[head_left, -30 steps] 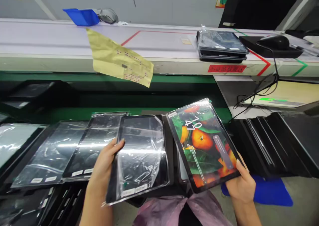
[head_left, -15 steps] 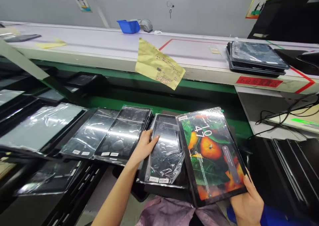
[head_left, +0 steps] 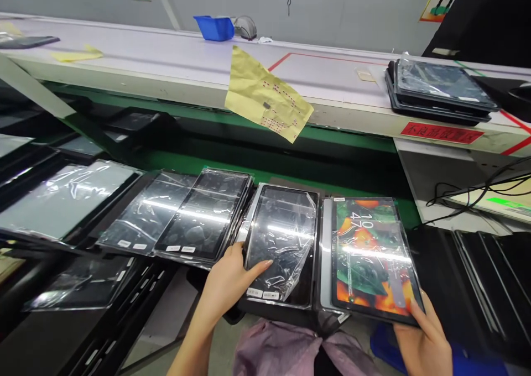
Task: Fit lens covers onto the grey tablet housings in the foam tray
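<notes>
My right hand [head_left: 427, 332] grips the lower right corner of a lit tablet [head_left: 369, 249], thumb on its front. Its screen shows orange fruit with green leaves and the time 10:47. The lit tablet lies over a silver-edged device [head_left: 326, 254], mostly hidden beneath it. My left hand [head_left: 234, 279] is at the left edge of a dark tablet [head_left: 280, 238] in loose clear film, thumb on the screen and fingers round the side. Two white labels are on that tablet's lower edge. Left of it, film-wrapped tablets [head_left: 207, 213] lie overlapping.
A white shelf [head_left: 166, 61] runs behind, with a blue bin [head_left: 213, 29] and stacked tablets [head_left: 443, 88] at the right. A yellow paper sheet [head_left: 265, 99] hangs over its edge. Black trays [head_left: 468, 287] stand right; a slanted post [head_left: 37, 85] rises left. Black cables [head_left: 468, 191] loop at right.
The lit tablet has moved down and right, from tilted to nearly square over the silver-edged device. My left hand has slid lower along the dark tablet's edge.
</notes>
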A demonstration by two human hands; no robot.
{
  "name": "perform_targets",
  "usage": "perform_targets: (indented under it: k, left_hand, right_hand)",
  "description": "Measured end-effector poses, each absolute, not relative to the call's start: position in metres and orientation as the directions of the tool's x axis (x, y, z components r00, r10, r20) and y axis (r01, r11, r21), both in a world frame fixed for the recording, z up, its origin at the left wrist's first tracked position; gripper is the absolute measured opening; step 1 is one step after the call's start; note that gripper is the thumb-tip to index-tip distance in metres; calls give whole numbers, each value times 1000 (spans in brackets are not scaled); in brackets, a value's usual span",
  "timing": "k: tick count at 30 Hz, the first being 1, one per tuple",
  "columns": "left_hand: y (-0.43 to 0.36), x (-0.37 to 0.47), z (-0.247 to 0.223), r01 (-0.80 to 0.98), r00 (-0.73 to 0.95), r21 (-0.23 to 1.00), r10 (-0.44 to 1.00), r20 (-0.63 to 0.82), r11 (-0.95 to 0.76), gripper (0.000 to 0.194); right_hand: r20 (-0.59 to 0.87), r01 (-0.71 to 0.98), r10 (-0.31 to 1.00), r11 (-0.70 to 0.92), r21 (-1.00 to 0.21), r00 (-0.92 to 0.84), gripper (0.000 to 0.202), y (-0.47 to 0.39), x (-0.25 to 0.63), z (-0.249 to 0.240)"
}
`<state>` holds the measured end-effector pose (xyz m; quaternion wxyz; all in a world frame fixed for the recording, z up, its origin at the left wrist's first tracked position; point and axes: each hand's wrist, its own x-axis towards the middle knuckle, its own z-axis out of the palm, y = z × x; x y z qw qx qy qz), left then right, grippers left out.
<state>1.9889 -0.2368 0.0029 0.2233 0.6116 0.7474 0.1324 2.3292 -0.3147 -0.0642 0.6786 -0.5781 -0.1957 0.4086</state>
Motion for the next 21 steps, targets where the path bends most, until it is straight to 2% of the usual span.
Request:
perform_targets:
  k: [2, 4, 6, 8, 11, 14, 16, 17, 19, 21]
  left_hand:
    - [-234, 1989, 0, 788, -161, 567, 969, -187, 241, 61]
    - [-230, 1988, 1, 687, -140, 677, 963, -232, 263, 57]
    - [-227, 1988, 3, 581, -113, 761, 954, -276, 289, 56]
    - [-227, 1989, 6, 512, -110, 800, 948, -300, 312, 59]
    - [-230, 1992, 11, 393, -114, 859, 945, -308, 328, 63]
    - [-231, 1993, 16, 214, -84, 915, 940, -331, 341, 62]
    - [-231, 1997, 22, 77, -74, 938, 940, -333, 339, 57]
    - [-231, 2000, 27, 1, -72, 944, 941, -329, 330, 55]
    - [-232, 2012, 36, -131, -84, 949, 950, -299, 287, 55]
    - [-235, 2031, 45, -186, -81, 961, 971, -224, 206, 58]
  right_hand:
    - [-284, -373, 806, -86, -924, 518, 42, -314, 2331, -62]
    - [-292, -296, 825, -159, -942, 485, 49, -312, 2335, -61]
    - [-232, -109, 857, -205, -973, 459, 53, -308, 2339, -62]
    - [-128, 151, 888, -215, -965, 441, 51, -304, 2345, -65]
    - [28, 495, 912, -196, -846, 410, 50, -302, 2352, -66]
    - [143, 643, 887, -199, -740, 439, 52, -302, 2348, -55]
    - [140, 567, 880, -164, -808, 454, 54, -299, 2337, -41]
    - [101, 458, 898, -120, -881, 428, 57, -296, 2329, -32]
    - [-1, 110, 954, -35, -993, 299, 71, -287, 2312, -17]
    - [-78, -215, 989, -49, -975, 129, 83, -280, 2298, -5]
